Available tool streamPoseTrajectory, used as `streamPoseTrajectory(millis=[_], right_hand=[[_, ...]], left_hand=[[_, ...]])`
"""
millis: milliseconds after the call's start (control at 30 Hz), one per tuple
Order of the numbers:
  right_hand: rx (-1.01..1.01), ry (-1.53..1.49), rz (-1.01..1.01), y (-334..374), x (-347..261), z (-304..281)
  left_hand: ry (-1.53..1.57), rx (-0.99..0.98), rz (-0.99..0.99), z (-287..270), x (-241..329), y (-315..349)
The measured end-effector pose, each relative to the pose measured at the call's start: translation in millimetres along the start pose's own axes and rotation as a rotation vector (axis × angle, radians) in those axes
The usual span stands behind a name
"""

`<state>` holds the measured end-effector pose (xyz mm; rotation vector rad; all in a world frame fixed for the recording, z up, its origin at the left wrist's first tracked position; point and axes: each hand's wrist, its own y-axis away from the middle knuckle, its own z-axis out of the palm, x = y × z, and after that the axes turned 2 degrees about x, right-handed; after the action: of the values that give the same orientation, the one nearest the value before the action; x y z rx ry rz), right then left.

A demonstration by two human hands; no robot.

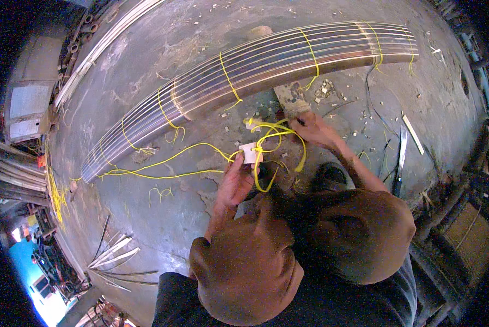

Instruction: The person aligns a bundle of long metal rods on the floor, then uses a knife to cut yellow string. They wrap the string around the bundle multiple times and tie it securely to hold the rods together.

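Observation:
My left hand (234, 182) pinches a small white flat piece (251, 153) with yellow string (276, 129) wound around it. My right hand (315, 129) is closed on a loop of the same string, just below a wooden block (291, 95). The string trails left across the concrete floor (163, 163). Beyond both hands lies a long bundle of shiny metal strips (266, 62), tied in several places with yellow string and resting on the wooden block. My bent knees (359, 234) fill the lower part of the view.
A long blade (401, 152) lies on the floor to the right. Loose metal strips (114, 253) sit at lower left, more long strips (108, 41) at upper left. Small scraps (325, 88) and string offcuts litter the concrete. Stacked material (16, 174) lines the left edge.

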<state>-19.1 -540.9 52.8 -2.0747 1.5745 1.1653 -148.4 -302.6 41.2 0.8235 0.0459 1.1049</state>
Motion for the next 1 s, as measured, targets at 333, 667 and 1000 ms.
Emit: streamPoseTrajectory(millis=[333,667,1000], right_hand=[[-0.137,0.109,-0.115,46,-28,-53],[-0.173,-0.11,-0.564,13,-81,-16],[-0.248,-0.223,-0.494,-2,-48,-11]], left_hand=[[0.458,-0.186,-0.172,15,-6,-11],[0.436,-0.285,-0.269,11,-6,-14],[-0.293,-0.191,0.095,37,-2,-5]])
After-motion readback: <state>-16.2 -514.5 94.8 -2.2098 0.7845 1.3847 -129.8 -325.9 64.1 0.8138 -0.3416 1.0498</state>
